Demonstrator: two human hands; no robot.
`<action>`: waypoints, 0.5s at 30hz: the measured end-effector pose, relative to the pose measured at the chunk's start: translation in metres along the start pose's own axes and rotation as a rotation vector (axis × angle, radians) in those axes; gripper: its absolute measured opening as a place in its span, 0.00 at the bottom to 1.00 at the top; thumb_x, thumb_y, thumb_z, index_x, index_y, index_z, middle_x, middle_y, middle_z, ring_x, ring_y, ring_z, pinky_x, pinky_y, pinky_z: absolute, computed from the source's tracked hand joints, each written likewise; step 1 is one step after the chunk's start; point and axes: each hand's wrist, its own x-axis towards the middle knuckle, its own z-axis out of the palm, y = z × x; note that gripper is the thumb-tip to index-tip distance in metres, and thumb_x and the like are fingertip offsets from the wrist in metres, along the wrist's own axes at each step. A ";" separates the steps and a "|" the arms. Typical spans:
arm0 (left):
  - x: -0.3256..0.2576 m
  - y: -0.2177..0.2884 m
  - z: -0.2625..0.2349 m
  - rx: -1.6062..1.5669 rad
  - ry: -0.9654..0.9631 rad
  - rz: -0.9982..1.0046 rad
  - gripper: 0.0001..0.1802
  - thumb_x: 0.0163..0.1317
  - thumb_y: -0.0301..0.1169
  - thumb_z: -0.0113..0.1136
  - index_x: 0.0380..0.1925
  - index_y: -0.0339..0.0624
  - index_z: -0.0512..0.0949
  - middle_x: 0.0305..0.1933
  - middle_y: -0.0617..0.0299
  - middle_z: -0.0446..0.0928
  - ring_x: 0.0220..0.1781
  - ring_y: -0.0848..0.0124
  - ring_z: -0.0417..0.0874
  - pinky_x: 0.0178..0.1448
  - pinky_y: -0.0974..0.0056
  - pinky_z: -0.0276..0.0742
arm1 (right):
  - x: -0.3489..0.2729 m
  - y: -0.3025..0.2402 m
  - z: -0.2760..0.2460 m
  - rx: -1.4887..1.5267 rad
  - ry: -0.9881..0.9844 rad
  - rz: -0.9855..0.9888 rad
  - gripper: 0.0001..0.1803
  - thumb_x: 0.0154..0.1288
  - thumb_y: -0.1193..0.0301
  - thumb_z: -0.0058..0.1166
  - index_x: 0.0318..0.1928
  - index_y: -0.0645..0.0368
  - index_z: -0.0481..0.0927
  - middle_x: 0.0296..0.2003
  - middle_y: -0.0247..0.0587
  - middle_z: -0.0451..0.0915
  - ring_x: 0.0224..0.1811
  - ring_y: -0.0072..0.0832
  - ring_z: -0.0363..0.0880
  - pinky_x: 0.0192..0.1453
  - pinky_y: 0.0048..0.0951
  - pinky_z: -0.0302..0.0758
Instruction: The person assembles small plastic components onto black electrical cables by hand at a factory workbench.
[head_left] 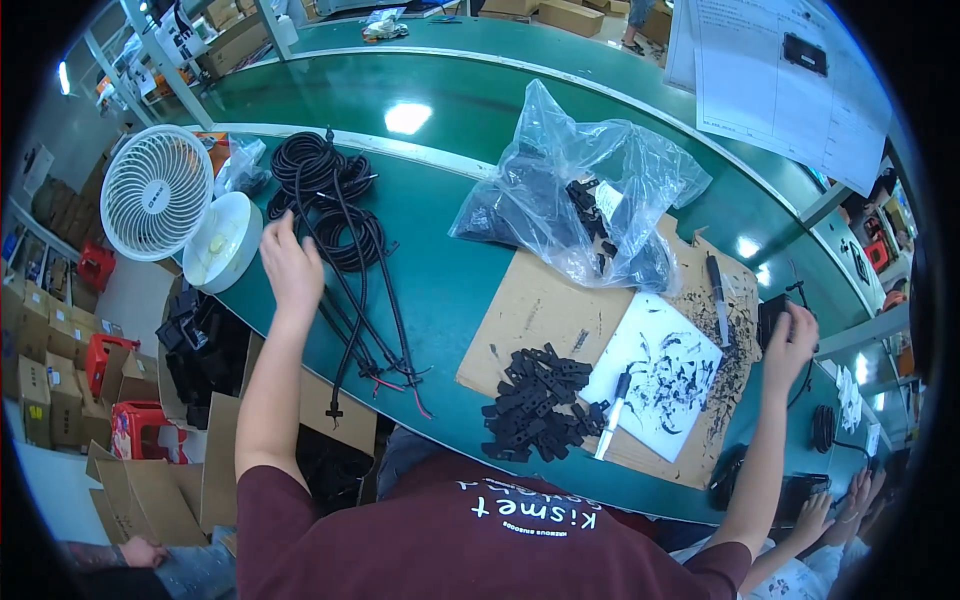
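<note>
Left of centre, the open left hand (290, 268) reaches the limp, light cables (345, 225), probably best pinched mid-bundle; the right hand (790, 340) grips a small black part (772, 318).

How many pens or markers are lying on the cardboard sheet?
2. A white-barrelled marker with a black cap lies at the white paper sheet's lower-left corner; a dark grey pen lies near the cardboard's right edge. The black plastic clips could hide more.

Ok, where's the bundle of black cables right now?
In the head view the black cables lie on the green table, left side, under the left hand, beside the white fan.
</note>
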 end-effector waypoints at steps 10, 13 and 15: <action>0.118 -0.077 0.033 0.355 -0.370 0.367 0.36 0.53 0.16 0.48 0.64 0.53 0.61 0.66 0.55 0.62 0.72 0.59 0.55 0.68 0.50 0.56 | -0.041 -0.298 -0.007 1.011 -0.846 -0.476 0.12 0.52 0.74 0.59 0.40 0.56 0.78 0.42 0.41 0.74 0.48 0.39 0.70 0.53 0.37 0.64; 0.132 -0.064 0.045 0.354 -0.613 0.307 0.34 0.54 0.16 0.46 0.63 0.51 0.61 0.65 0.54 0.63 0.70 0.63 0.59 0.68 0.45 0.53 | -0.053 -0.349 0.017 1.236 -1.037 -0.434 0.17 0.59 0.72 0.55 0.50 0.58 0.73 0.48 0.46 0.72 0.53 0.43 0.68 0.59 0.38 0.65; 0.131 -0.064 0.041 0.372 -0.624 0.296 0.35 0.54 0.16 0.46 0.64 0.51 0.60 0.65 0.54 0.63 0.70 0.63 0.60 0.68 0.44 0.53 | -0.067 -0.386 0.042 1.318 -1.083 -0.321 0.19 0.60 0.71 0.54 0.52 0.58 0.71 0.49 0.47 0.72 0.56 0.43 0.66 0.60 0.38 0.64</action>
